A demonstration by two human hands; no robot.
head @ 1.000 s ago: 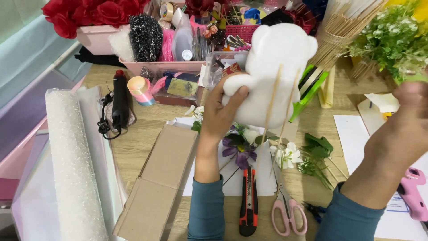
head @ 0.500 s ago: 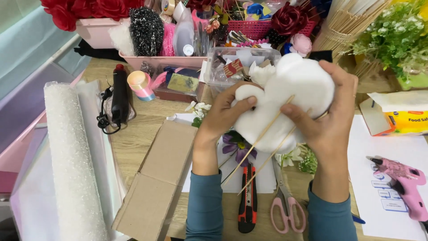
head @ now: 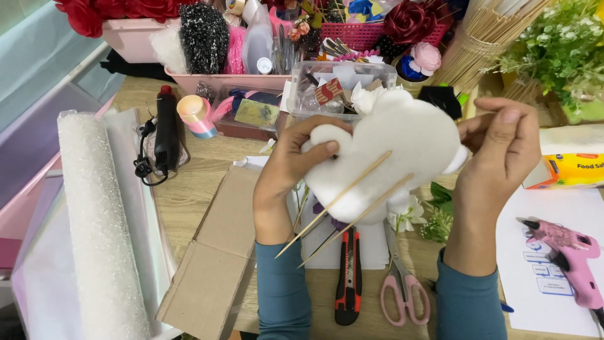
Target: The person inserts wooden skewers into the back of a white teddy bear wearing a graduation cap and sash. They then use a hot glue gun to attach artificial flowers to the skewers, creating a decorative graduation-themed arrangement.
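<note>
Two skewers [head: 343, 204] jut from a white foam shape [head: 393, 157] held above the table [head: 189, 201]. Left hand [head: 292, 167] grasps its end; right hand [head: 497, 151] steadies the other side, fingers loosely curled. Firm support either side probably keeps the foam from cracking.

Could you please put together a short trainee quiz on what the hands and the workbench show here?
1. True or false: two wooden sticks poke out of the white foam shape.
2. Which hand has its thumb on the foam shape's lobe: left hand or right hand?
3. Which lies further right on the table: A) the red and black utility knife, B) the pink scissors, C) the pink glue gun?

Key: 1 true; 2 left hand; 3 C.
</note>
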